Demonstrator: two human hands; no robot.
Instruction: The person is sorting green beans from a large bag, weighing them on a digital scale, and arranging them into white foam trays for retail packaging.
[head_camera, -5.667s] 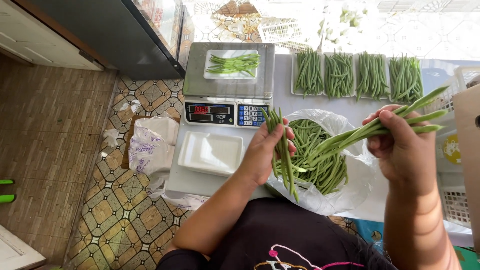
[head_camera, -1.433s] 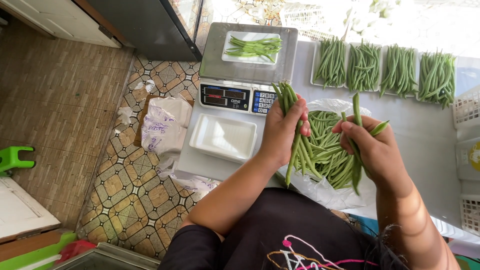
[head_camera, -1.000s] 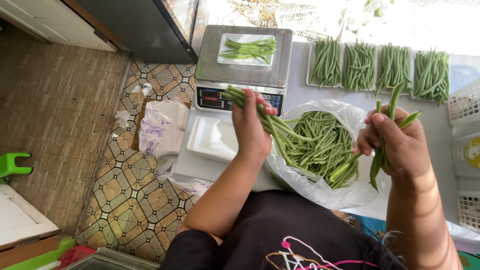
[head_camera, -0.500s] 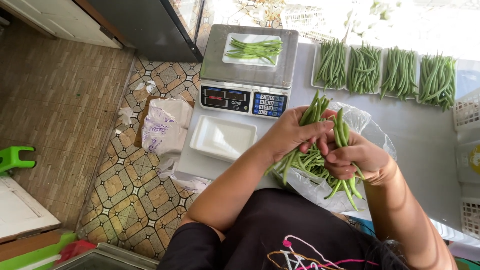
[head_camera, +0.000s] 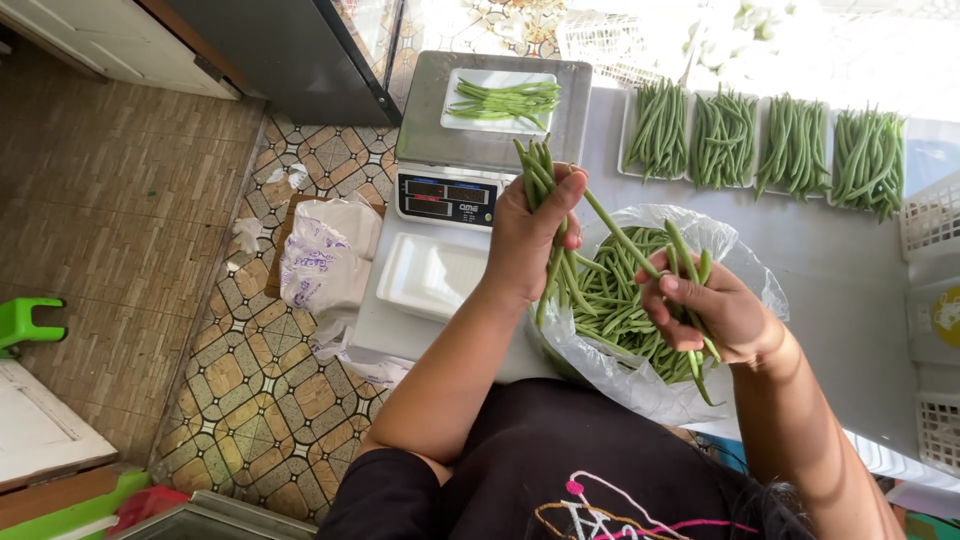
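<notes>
Hands apart again over the bag, each with its own beans.

We find the left hand (head_camera: 525, 235) raised at 12 o'clock of the bag (head_camera: 650, 300), fingers closed around an upright bundle of beans (head_camera: 545, 200) whose tips stand just below the scale (head_camera: 480, 150). Half a second ago both hands met over the bag; now the right hand (head_camera: 715, 315) has drawn off to 3 o'clock, fingers closed on a few beans drooping over the bag's rim. We judge the sorting is mid-way: the left bundle is gathered. The scale's tray (head_camera: 500, 100) already holds beans, the empty tray (head_camera: 430, 275) lies at 9 o'clock, and four filled trays (head_camera: 765, 140) line the bench (head_camera: 860, 270).
</notes>
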